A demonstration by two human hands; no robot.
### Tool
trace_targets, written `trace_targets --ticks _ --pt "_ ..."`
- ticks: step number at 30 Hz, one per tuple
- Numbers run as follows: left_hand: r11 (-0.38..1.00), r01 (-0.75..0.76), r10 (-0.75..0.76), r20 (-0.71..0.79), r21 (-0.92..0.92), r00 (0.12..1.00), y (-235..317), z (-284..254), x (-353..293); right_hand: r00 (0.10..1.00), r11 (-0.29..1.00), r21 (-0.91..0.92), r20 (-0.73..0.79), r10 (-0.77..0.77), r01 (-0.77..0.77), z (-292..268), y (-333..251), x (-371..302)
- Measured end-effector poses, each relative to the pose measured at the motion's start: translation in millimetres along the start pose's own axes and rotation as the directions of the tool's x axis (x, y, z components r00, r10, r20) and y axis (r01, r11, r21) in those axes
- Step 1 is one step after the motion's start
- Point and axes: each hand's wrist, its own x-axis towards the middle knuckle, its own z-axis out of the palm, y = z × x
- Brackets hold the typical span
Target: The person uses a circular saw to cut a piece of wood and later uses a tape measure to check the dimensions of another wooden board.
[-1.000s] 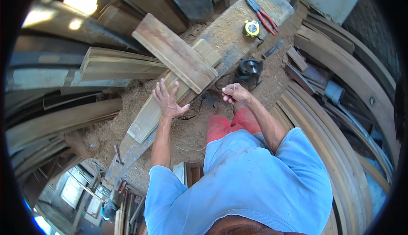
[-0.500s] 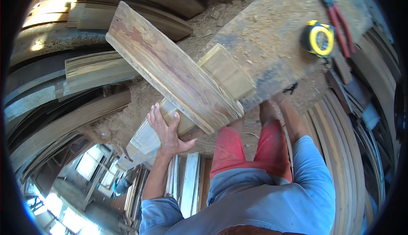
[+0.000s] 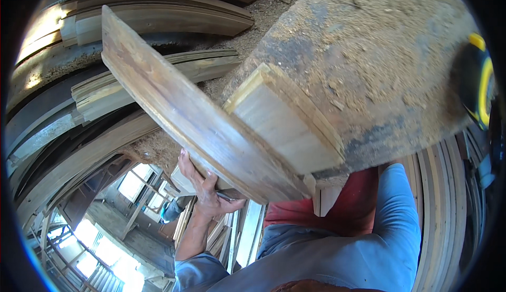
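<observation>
A long brown wooden board [image 3: 179,107] with a stepped edge slants across the middle, over a shorter pale wooden block [image 3: 287,128]. Both rest on a sawdust-covered bench plank [image 3: 369,54]. At the board's near left edge is my left hand [image 3: 206,189], with fingers spread and thumb stretched out. It lies close against the wood there; whether the fingertips press on it I cannot tell. My right hand is out of sight; only its blue sleeve [image 3: 395,197] shows, running up to the bench's near edge. A pale pointed piece [image 3: 328,199] pokes out below the bench near the board's right end.
A black and yellow tape measure [image 3: 478,81] sits at the far right of the bench. Stacked boards [image 3: 158,23] line the far left, and more long boards [image 3: 440,202] lie at the right. Sawdust covers the floor [image 3: 276,2] beyond the bench.
The view has come closer to the bench. The tape measure has slid to the right rim and the red-handled tool has left the picture. My right forearm has gone out of sight.
</observation>
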Motion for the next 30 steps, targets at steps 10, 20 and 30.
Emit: trace_targets --ticks 10,20,30 --pt "0.993 -0.095 0.105 -0.13 0.075 0.986 11.1 -8.1 12.0 0.965 0.879 0.426 -0.231 -0.121 0.212 -114.0 80.6 -190.2" --pt "0.996 -0.068 0.078 -0.2 0.057 0.977 16.5 -10.7 9.4 0.94 -0.09 0.946 -0.294 0.172 0.312 -233.2 53.3 -453.2" --pt "0.998 -0.013 0.024 -0.224 0.054 0.974 13.1 -16.7 15.0 0.957 0.495 0.869 -0.142 0.252 -0.002 -193.0 52.7 -508.5"
